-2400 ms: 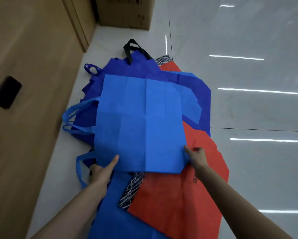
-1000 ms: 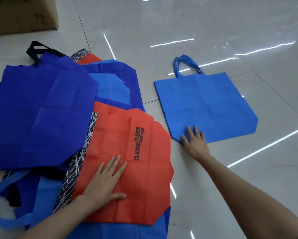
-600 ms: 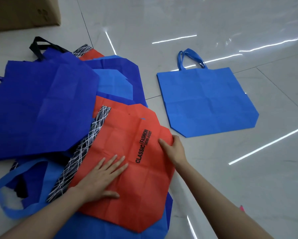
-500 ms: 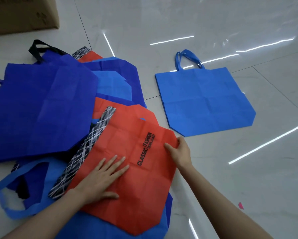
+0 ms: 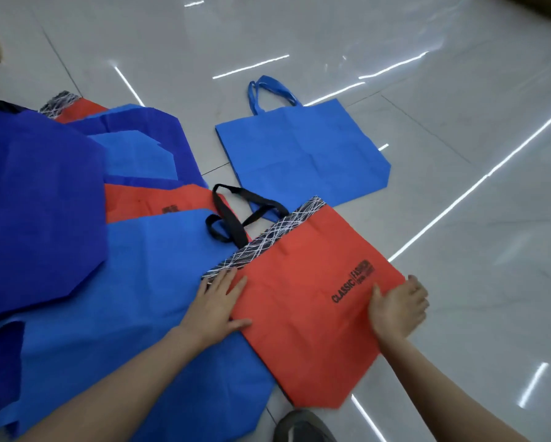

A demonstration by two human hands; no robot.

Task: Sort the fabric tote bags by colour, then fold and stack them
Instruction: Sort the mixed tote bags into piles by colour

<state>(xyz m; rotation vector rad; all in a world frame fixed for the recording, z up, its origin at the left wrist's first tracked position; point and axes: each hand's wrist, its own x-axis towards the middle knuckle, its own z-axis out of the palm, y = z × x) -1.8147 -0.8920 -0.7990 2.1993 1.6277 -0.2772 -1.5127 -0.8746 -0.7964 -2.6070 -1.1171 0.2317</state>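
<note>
You now have the red bag (image 5: 303,317) slid off the pile (image 5: 134,282), beside the light blue bag (image 5: 303,154), left hand (image 5: 217,306) flat on it, right hand (image 5: 398,306) pinching its edge.

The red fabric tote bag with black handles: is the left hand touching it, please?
Touching. The head view shows the left hand flat on the red fabric tote bag, fingers on its patterned band.

The red tote bag (image 5: 303,301) bears black print reading "CLASSIC | FASHION", with a smaller blurred line beneath.
</note>
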